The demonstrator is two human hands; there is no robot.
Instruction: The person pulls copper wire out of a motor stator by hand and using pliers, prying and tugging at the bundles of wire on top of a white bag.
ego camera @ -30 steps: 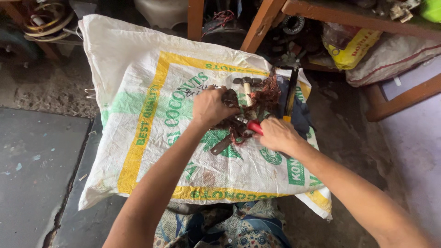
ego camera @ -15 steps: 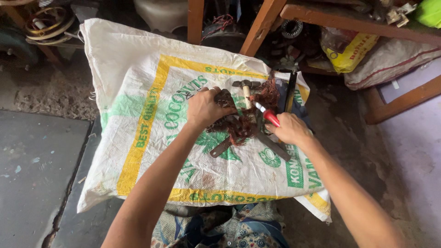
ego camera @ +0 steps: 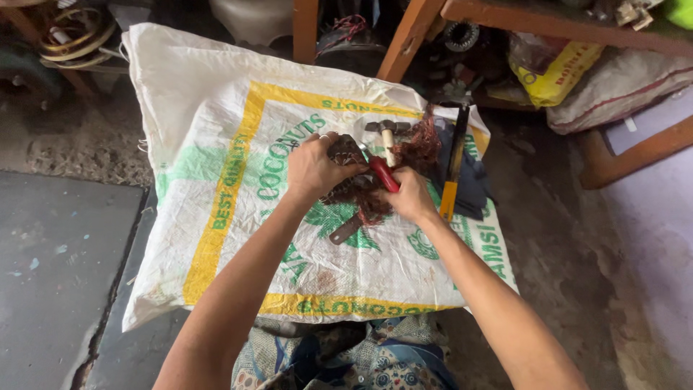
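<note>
My left hand [ego camera: 312, 167] is closed on a rusty metal part [ego camera: 348, 150] wound with tangled reddish-brown copper wire [ego camera: 369, 204], on a white woven sack [ego camera: 216, 144] with yellow and green print. My right hand [ego camera: 410, 195] grips a red-handled tool [ego camera: 383, 173] whose tip points into that part, close to my left fingers. A small hammer [ego camera: 388, 137] with a pale handle lies just behind the hands. More loose wire [ego camera: 420, 144] is heaped to its right. A flat rusty bar [ego camera: 345, 231] pokes out under the wire.
A long tool with a yellow handle and dark blade [ego camera: 453, 166] lies on a dark cloth [ego camera: 476, 180] at the sack's right. Wooden legs [ego camera: 408, 36] of a bench stand behind, with a yellow bag [ego camera: 556, 72], a white sack [ego camera: 621, 87] and metal parts [ego camera: 72, 36]. Concrete slab [ego camera: 58, 274] at left.
Both hands have drawn closer together over the wire bundle. My right hand moved left with the red-handled tool, whose tip now sits against the part held by my left hand.
</note>
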